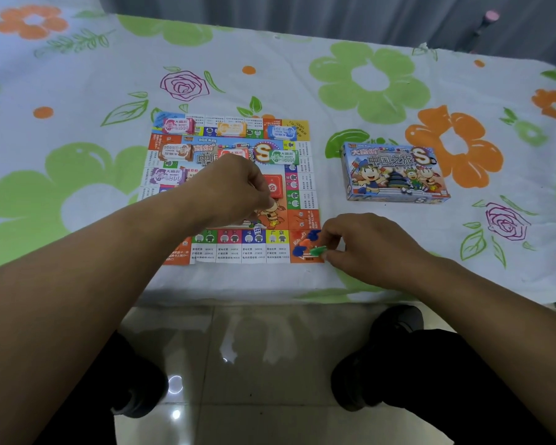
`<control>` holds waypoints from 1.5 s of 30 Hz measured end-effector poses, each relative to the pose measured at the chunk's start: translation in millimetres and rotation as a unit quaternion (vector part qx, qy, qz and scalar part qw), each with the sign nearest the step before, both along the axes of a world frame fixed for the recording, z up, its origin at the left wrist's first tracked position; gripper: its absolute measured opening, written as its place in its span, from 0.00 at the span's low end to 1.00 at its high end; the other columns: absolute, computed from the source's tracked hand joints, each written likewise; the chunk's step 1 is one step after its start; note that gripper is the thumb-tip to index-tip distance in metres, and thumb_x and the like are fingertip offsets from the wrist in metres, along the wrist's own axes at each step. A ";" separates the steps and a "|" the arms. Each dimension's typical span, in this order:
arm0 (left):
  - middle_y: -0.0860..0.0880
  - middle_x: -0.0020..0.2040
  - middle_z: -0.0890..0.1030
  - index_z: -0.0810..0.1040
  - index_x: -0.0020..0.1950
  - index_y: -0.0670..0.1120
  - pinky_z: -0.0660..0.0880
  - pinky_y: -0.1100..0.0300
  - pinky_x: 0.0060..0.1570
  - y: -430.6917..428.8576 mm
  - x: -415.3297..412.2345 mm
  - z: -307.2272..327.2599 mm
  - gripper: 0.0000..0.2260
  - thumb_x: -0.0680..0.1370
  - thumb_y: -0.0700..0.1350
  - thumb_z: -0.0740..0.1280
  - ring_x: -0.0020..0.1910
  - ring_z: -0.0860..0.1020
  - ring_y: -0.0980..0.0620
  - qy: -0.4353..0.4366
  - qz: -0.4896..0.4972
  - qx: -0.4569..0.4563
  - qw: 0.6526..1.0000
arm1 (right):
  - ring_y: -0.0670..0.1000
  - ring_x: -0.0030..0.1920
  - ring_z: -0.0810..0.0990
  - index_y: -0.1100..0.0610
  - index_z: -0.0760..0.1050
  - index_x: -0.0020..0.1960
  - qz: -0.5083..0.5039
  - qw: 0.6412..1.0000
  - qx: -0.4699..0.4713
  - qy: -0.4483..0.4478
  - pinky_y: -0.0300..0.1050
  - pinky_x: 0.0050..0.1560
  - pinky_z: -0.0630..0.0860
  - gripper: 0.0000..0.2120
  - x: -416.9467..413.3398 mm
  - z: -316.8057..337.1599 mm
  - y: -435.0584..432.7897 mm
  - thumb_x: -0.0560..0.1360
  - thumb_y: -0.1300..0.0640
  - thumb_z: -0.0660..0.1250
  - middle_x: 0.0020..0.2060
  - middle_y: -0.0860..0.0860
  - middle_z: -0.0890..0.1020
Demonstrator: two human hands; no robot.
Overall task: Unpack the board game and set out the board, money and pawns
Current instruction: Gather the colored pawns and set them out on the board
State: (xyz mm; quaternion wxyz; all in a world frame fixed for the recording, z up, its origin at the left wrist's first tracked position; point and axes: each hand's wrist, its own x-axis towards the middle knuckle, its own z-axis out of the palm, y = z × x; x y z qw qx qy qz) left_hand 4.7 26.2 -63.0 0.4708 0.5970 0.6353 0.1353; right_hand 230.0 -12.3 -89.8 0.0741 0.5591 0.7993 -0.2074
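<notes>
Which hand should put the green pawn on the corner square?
The right hand: it pinches the green pawn right there. The left hand is farther off, over the middle of the board.

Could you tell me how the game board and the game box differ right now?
The game board lies flat and carries money stacks and pawns; the game box sits beside it, bearing nothing. The board is wider, the box thicker. Both show the same title art.

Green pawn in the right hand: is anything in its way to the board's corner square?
Nothing visible. The right hand pinches the green pawn at the near right corner of the board, with two blue pawns and an orange pawn close beside it.
</notes>
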 end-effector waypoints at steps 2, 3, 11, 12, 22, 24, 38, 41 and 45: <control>0.44 0.41 0.85 0.82 0.47 0.42 0.83 0.47 0.49 -0.5 0.3 0.6 0.03 0.76 0.41 0.72 0.42 0.85 0.47 0.000 0.000 -0.004 1.000 | 0.48 0.47 0.78 0.49 0.78 0.54 0.001 1.000 0.003 -0.002 0.47 0.47 0.76 0.08 0.4 1.0 -0.2 0.77 0.48 0.68 0.50 0.44 0.81; 0.44 0.41 0.85 0.82 0.47 0.42 0.83 0.46 0.49 -0.9 0.5 1.0 0.03 0.76 0.42 0.72 0.44 0.85 0.45 0.000 0.000 -0.006 1.000 | 0.48 0.47 0.77 0.48 0.78 0.54 0.000 1.000 0.002 -0.002 0.47 0.47 0.76 0.08 0.4 1.4 -0.3 0.77 0.48 0.68 0.50 0.43 0.81; 0.45 0.41 0.85 0.82 0.46 0.42 0.83 0.46 0.49 -0.9 -1.1 2.2 0.03 0.76 0.42 0.72 0.43 0.85 0.46 0.001 -0.001 0.000 1.000 | 0.47 0.46 0.78 0.48 0.77 0.51 -0.007 1.000 0.026 -0.005 0.46 0.47 0.76 0.10 -2.5 16.2 0.6 0.75 0.43 0.68 0.46 0.42 0.81; 0.45 0.41 0.85 0.82 0.46 0.42 0.83 0.46 0.49 -1.1 -1.6 2.4 0.03 0.76 0.41 0.72 0.43 0.85 0.46 0.003 -0.001 0.005 1.000 | 0.47 0.45 0.78 0.48 0.77 0.50 -0.010 0.999 0.041 -0.004 0.46 0.46 0.76 0.11 -3.1 20.1 1.6 0.74 0.42 0.67 0.45 0.43 0.80; 0.46 0.39 0.84 0.81 0.44 0.44 0.82 0.45 0.48 -4.3 -33.1 5.4 0.02 0.76 0.39 0.70 0.41 0.83 0.47 0.040 0.034 0.060 0.997 | 0.52 0.50 0.78 0.49 0.77 0.57 0.087 0.992 0.070 0.053 0.48 0.48 0.76 0.08 -67.2 18.2 25.3 0.78 0.53 0.66 0.52 0.47 0.79; 0.45 0.39 0.84 0.81 0.44 0.43 0.82 0.46 0.48 -4.7 -45.9 5.5 0.02 0.77 0.39 0.69 0.38 0.84 0.48 0.037 0.056 0.054 0.996 | 0.53 0.51 0.78 0.50 0.76 0.57 0.103 0.993 0.055 0.034 0.49 0.50 0.76 0.08 -79.4 8.0 27.8 0.78 0.53 0.66 0.54 0.49 0.79; 0.44 0.41 0.83 0.78 0.44 0.47 0.82 0.43 0.44 -4.0 -92.7 7.0 0.05 0.77 0.38 0.66 0.41 0.84 0.44 0.078 0.097 0.059 0.990 | 0.53 0.50 0.79 0.51 0.73 0.57 0.124 0.990 0.044 -0.046 0.45 0.44 0.72 0.08 -98.6 -11.8 33.7 0.79 0.52 0.65 0.55 0.51 0.80; 0.44 0.41 0.84 0.78 0.44 0.48 0.82 0.46 0.43 -4.3 -94.7 7.1 0.06 0.78 0.38 0.65 0.40 0.84 0.44 0.090 0.095 0.064 0.989 | 0.52 0.50 0.79 0.51 0.74 0.57 0.124 0.990 0.040 -0.047 0.44 0.44 0.71 0.08 -100.1 -12.0 34.4 0.79 0.51 0.66 0.55 0.50 0.80; 0.46 0.44 0.83 0.76 0.45 0.50 0.77 0.56 0.35 -6.3 -94.1 6.7 0.07 0.78 0.37 0.65 0.43 0.83 0.46 0.112 0.074 0.059 0.989 | 0.51 0.48 0.79 0.50 0.74 0.53 0.124 0.990 0.041 -0.044 0.44 0.45 0.74 0.06 -100.8 -11.8 35.2 0.79 0.50 0.66 0.53 0.49 0.81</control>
